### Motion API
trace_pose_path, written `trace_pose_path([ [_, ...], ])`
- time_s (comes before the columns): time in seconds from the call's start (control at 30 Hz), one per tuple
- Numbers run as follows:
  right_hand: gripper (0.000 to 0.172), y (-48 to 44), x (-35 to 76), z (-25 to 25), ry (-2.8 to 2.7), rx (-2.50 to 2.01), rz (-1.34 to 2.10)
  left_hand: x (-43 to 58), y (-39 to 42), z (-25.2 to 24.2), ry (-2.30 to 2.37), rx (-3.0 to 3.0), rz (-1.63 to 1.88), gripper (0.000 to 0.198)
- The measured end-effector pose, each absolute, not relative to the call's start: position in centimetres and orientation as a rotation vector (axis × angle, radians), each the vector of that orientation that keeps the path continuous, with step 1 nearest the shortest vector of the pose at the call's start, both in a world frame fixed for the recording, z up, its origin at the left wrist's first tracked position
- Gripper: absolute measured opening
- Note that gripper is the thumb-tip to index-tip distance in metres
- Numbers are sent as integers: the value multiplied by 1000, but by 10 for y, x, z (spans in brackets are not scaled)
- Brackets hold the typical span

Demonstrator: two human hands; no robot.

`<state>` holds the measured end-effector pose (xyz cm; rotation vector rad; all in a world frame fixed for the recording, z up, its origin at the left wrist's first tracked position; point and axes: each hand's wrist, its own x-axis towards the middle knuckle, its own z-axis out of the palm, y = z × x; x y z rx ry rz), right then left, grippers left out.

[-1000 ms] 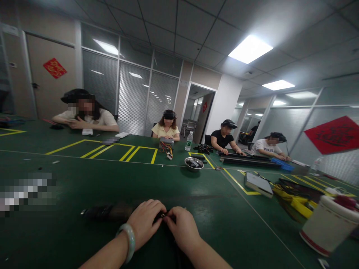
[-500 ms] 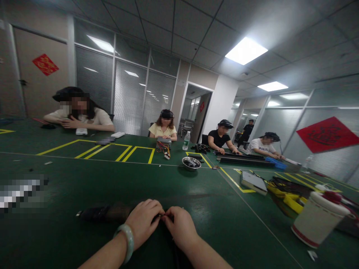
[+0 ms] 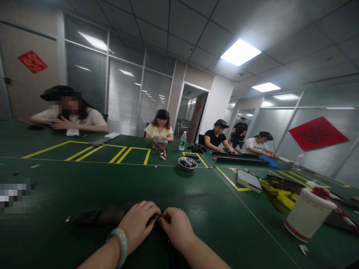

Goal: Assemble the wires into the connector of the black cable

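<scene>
Your left hand [image 3: 140, 220], pale green bracelet [image 3: 125, 244] at the wrist, has thumb and forefinger clamped on a small dark piece [image 3: 156, 216] with a brassy glint. Your right hand [image 3: 178, 226] meets it from 3 o'clock, fingertips pinched on the same piece (your own fingers hide most of it). The piece sits between your two hands, over the green table [image 3: 218, 231]. At 9 o'clock a long dark object [image 3: 92, 218] with a shiny tip lies on the tabletop, its near end behind your left hand. A metal bowl [image 3: 187, 168] of dark parts stands at 1 o'clock, a grey box [image 3: 248, 180] at 2, and a white cup [image 3: 308, 215] at 3.
</scene>
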<state>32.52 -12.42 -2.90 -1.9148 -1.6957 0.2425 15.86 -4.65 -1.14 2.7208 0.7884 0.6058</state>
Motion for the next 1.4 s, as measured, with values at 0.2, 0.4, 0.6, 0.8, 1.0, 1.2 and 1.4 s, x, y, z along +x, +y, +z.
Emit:
trace_pose_path([
  [0.2,11,-125,325,-27,-1668,-1908,304,158,-47,-12,830,2715,605,20],
  [0.4,11,-125,326,-27,-1641,-1899,324,158,-46,-13,810,2718,596,19],
  [0.6,13,-126,325,-25,-1633,-1895,355,160,-45,-13,833,2708,572,16],
  [0.8,10,-128,325,-25,-1654,-1821,406,160,-46,-12,833,2715,595,16],
  [1.0,13,-128,323,-24,-1620,-1896,388,160,-48,-9,842,2710,592,16],
  [1.2,15,-128,324,-24,-1584,-1842,401,158,-51,-2,846,2699,570,18],
  [1.4,14,-126,324,-25,-1590,-1833,415,159,-49,-10,881,2720,572,15],
])
